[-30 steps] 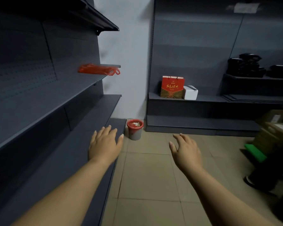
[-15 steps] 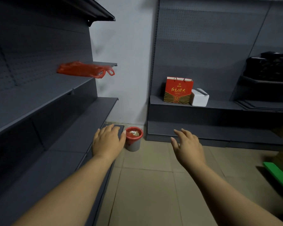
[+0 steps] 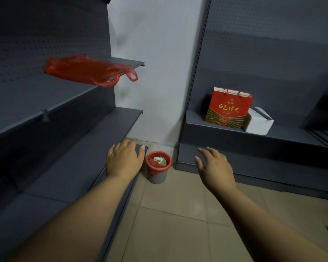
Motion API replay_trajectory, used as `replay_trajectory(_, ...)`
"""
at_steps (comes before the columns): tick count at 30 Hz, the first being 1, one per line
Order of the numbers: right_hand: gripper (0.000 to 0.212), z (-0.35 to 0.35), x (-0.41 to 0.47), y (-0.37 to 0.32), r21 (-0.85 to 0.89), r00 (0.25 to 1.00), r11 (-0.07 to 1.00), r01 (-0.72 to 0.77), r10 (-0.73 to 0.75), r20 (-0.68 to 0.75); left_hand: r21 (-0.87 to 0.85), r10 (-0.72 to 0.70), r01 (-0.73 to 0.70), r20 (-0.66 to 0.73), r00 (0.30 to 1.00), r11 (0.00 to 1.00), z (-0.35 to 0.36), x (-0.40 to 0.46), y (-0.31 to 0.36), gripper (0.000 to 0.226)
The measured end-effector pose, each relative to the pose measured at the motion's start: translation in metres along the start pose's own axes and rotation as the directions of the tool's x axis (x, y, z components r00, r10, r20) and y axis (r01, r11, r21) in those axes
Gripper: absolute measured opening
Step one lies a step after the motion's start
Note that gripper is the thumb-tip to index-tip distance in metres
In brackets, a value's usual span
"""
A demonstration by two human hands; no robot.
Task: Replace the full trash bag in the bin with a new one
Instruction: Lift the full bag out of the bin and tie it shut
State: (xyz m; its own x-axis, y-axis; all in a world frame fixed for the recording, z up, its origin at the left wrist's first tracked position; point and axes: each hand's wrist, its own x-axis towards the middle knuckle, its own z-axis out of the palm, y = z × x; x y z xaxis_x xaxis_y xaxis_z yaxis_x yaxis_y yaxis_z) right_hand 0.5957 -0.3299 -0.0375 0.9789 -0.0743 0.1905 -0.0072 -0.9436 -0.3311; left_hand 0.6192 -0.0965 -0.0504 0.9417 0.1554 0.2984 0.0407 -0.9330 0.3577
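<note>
Bin (image 3: 158, 172) just beside left hand (image 3: 124, 161)

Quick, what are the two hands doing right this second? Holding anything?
Left hand: open, fingers spread, holding nothing, left of the small bin.
Right hand: open, holding nothing, right of the bin.

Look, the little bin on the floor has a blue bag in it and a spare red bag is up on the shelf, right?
Not quite. The head view shows the bag in the bin is red, not blue. The rest holds: the bin stands on the floor, and a spare red bag lies on the shelf.
</note>
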Motion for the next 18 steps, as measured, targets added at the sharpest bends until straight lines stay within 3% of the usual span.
replay_trajectory(11, 0.047, 0.076, 0.245, -0.002, 0.014, 1.000, 1.000, -0.006, 0.007, -0.011, -0.023, 0.005, -0.005, 0.000, 1.000, 1.000, 0.101, 0.238, -0.008, 0.038)
replay_trajectory(18, 0.046, 0.119, 0.353, 0.024, 0.016, 0.999, 1.000, -0.018, 0.018, 0.031, -0.047, -0.010, 0.013, 0.052, 0.999, 0.999, 0.171, 0.334, 0.008, 0.039)
